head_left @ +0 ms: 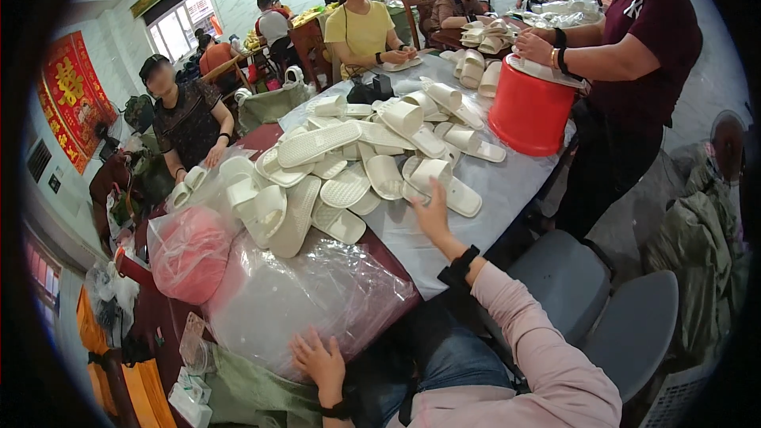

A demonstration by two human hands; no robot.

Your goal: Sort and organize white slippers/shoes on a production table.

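A large heap of cream-white slide slippers [317, 145] covers the middle of the table, soles and straps facing various ways. My right hand [433, 215] reaches to the heap's near right edge with fingers apart. Its fingertips overlap a slipper [458, 194] lying there; whether they touch it I cannot tell. Fingers spread, my left hand [319, 361] rests at the near edge of a stack of clear plastic bags [293, 301]. Nothing is held in either hand.
A pink bundle in clear plastic [190, 250] sits left of the bags. Across the table, a red bucket [531, 111] stands before a person in maroon. A person in yellow [361, 32] and one in dark clothes [190, 115] work alongside. Grey chairs [567, 281] stand at my right.
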